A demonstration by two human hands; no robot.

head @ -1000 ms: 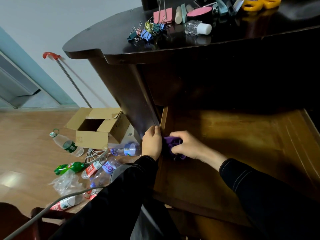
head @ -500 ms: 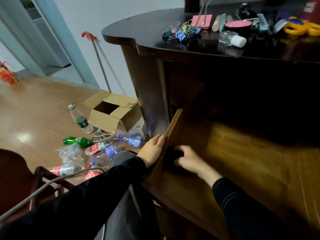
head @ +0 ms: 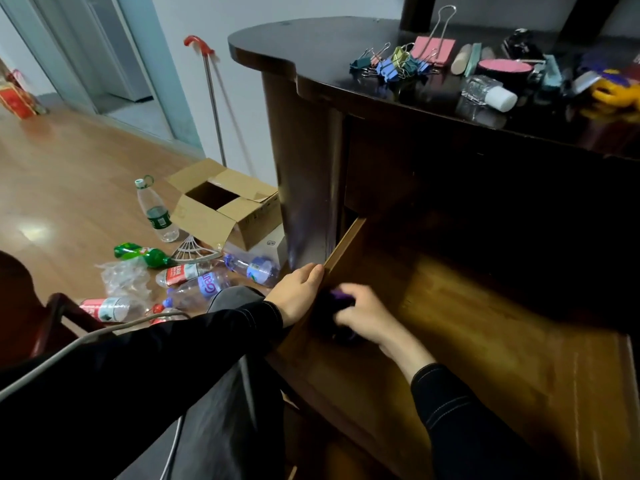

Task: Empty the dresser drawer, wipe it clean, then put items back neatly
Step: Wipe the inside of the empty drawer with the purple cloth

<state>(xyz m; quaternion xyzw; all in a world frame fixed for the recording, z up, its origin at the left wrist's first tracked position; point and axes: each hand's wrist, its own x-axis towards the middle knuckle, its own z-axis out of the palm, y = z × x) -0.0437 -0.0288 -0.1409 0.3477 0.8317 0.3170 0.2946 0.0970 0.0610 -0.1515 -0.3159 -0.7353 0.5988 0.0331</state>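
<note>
Head view is swinging left since a second ago, bringing the floor and doorway into frame, but the work itself is staying put. The right hand is still bunching the purple cloth in curled fingers and rubbing it into the near-left corner of the drawer, hard against the left wall. The cloth is blurring, so a scrub looks to be under way. The left hand is still bracing that wall from outside, fingertips up at the rim. Whether they are hooking over it cannot be told.

So the wiping step seems to be going on, working along the left side, and putting the items back is not yet begun.

The drawer is standing pulled well out. Its wooden floor is showing bare apart from hand and cloth, though the back is lying in deep shadow.

The items are waiting up on the dresser top: clips, a compact, a small bottle and scissors.

Down on the floor, a box is sitting with flaps open, its inside too dark to read. Plastic bottles are lying beside it, not in it.
</note>
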